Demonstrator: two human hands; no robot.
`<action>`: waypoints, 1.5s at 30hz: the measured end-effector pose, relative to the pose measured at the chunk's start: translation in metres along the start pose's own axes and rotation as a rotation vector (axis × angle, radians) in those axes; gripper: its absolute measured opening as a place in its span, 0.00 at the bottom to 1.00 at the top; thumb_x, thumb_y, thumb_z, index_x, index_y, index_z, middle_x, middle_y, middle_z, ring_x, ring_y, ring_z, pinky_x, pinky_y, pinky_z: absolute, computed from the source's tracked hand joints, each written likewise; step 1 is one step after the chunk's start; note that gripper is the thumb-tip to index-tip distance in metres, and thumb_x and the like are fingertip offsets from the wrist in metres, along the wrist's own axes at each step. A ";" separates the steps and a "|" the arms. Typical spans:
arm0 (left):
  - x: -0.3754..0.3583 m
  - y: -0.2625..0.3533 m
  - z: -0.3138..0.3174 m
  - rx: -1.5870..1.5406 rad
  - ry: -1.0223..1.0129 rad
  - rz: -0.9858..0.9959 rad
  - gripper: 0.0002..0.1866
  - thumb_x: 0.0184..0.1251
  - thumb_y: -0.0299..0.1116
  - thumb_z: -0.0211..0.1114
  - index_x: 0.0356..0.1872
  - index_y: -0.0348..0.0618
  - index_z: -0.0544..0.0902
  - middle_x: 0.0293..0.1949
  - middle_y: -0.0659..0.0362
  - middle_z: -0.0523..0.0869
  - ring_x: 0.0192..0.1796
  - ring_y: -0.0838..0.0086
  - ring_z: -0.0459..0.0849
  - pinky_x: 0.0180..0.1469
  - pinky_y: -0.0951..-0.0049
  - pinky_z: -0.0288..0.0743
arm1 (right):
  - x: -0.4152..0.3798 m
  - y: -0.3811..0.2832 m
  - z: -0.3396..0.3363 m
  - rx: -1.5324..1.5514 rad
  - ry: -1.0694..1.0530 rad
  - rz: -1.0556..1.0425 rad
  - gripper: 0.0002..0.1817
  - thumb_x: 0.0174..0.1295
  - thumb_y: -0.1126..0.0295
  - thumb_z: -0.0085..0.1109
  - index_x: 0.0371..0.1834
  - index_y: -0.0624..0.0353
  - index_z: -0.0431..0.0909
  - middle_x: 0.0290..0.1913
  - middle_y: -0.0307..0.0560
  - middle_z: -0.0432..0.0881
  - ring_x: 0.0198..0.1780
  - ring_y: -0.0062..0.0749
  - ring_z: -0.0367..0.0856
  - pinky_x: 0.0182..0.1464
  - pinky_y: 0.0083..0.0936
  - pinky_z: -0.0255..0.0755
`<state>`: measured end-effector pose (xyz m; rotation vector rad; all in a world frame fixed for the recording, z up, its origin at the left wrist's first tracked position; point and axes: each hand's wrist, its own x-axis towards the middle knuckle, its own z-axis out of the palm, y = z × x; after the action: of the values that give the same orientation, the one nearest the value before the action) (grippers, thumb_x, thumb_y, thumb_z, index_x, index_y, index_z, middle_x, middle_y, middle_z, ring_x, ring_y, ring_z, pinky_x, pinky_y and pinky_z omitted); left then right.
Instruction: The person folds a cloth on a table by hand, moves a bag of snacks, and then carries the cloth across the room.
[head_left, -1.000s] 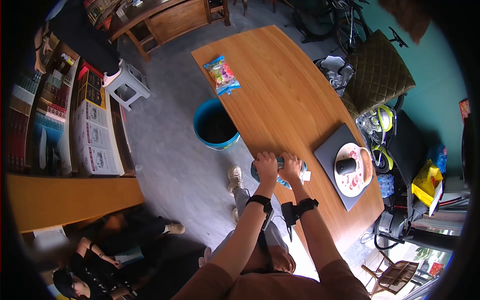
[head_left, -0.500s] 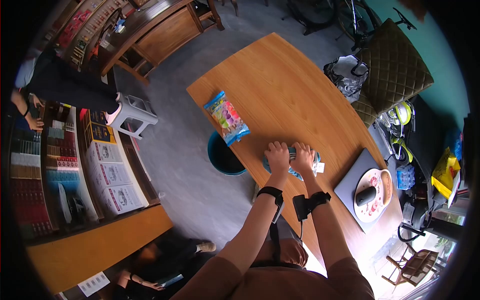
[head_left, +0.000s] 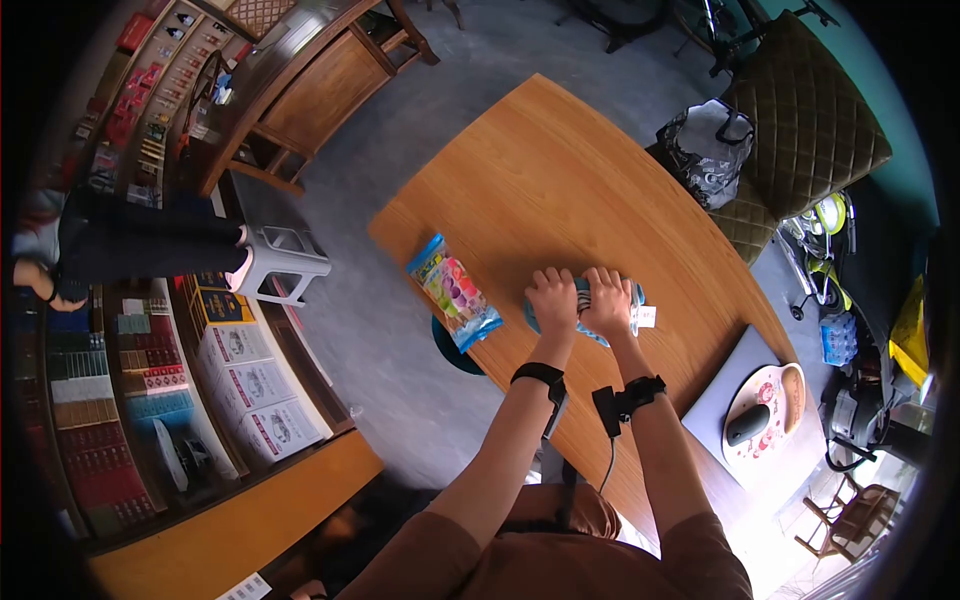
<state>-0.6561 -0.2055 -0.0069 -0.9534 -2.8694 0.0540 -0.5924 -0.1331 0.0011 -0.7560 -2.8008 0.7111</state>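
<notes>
Blue bundle (head_left: pixel 584 299) in the grip of left hand (head_left: pixel 553 305) and right hand (head_left: pixel 606 303), we apparently steadied it, any next move probably needing both.

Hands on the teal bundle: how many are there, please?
2: the left hand is on the left part of the teal bundle, the right hand on its right part, near the white tag.

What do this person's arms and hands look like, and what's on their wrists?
The left hand and right hand are bare, without gloves. Brown sleeves leave the forearms uncovered. A black left strap and black right strap circle the wrists, each carrying a dark device. The right strap's device is boxy, with a thin dark cable hanging from it.
</notes>
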 end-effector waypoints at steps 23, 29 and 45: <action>0.187 -0.018 0.009 0.071 -0.031 0.303 0.06 0.52 0.32 0.58 0.32 0.49 0.75 0.35 0.60 0.77 0.43 0.65 0.75 0.37 0.64 0.74 | 0.156 -0.007 0.016 0.084 0.273 0.199 0.18 0.39 0.68 0.54 0.38 0.58 0.70 0.40 0.48 0.72 0.46 0.43 0.67 0.46 0.39 0.55; 0.226 -0.028 0.019 0.042 -0.035 0.320 0.06 0.52 0.33 0.58 0.33 0.48 0.75 0.36 0.58 0.76 0.44 0.64 0.74 0.37 0.64 0.75 | 0.190 -0.017 0.029 0.054 0.344 0.268 0.20 0.42 0.64 0.55 0.40 0.58 0.70 0.40 0.49 0.71 0.45 0.44 0.67 0.45 0.39 0.56; 0.278 -0.048 0.035 0.010 0.121 0.398 0.04 0.54 0.33 0.55 0.30 0.49 0.75 0.34 0.60 0.75 0.42 0.66 0.74 0.35 0.65 0.75 | 0.239 -0.036 0.035 -0.017 0.407 0.332 0.17 0.40 0.67 0.55 0.36 0.58 0.70 0.37 0.50 0.72 0.45 0.44 0.68 0.45 0.37 0.57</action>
<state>-0.9095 -0.0779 -0.0103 -1.4550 -2.5272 0.0441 -0.8228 -0.0530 -0.0062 -1.2310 -2.3427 0.5056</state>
